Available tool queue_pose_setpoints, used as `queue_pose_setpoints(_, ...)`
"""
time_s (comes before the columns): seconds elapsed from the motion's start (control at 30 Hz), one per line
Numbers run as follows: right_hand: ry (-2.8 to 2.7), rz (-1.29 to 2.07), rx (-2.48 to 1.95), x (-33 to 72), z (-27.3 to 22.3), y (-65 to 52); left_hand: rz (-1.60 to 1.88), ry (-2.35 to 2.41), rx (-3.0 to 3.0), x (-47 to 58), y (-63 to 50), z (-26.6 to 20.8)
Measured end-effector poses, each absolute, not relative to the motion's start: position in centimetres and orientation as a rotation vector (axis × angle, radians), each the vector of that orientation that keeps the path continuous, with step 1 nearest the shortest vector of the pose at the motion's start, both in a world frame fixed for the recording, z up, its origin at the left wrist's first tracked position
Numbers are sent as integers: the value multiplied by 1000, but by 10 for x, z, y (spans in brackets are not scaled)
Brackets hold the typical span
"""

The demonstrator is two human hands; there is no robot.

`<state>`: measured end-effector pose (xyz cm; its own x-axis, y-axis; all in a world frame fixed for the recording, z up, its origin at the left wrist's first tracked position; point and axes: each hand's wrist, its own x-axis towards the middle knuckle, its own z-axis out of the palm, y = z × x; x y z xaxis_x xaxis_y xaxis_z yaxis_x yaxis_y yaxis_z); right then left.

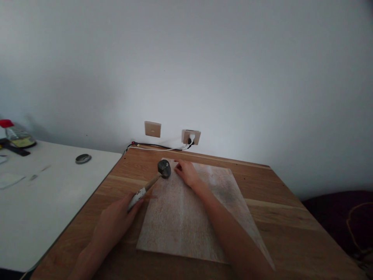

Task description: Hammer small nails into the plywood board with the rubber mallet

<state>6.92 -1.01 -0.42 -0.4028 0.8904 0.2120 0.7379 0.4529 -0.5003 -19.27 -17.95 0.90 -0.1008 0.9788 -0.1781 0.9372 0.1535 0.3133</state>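
Observation:
My left hand [118, 217] is wrapped around the handle of a hammer [164, 168] with a dark, blocky metal head and a wooden handle partly covered in white. The hammer head is over the far left corner of a thin, pale, worn board [175, 217], close to my right hand. At that far edge, my right hand [186, 172] rests with its fingers curled together in a pinch. Whatever lies between those fingertips is too small to make out. My right forearm crosses over the board.
The board lies on a wooden table [271, 217] against a wall with a socket [191, 137] and plugged-in cables. On the left, a white table [58, 202] holds a round grey lid [83, 158] and a red-capped bottle [19, 135]. Dark red fabric [340, 217] is at right.

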Motion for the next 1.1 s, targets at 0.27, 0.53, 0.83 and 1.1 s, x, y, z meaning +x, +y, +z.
queue_pose_setpoints(0.27,-2239,497,-1392,85,1,-10,168,2060,1932,-165,-159,32)
queue_pose_setpoints(0.53,-2418,516,-1469,137,31,-30,215,2062,1935,-160,-148,25)
queue_pose_setpoints(0.83,-2659,475,-1416,119,38,-47,440,2000,1890,-157,-130,23)
queue_pose_setpoints(1.1,-2677,427,-1385,117,29,-44,400,2004,1893,-154,-126,12)
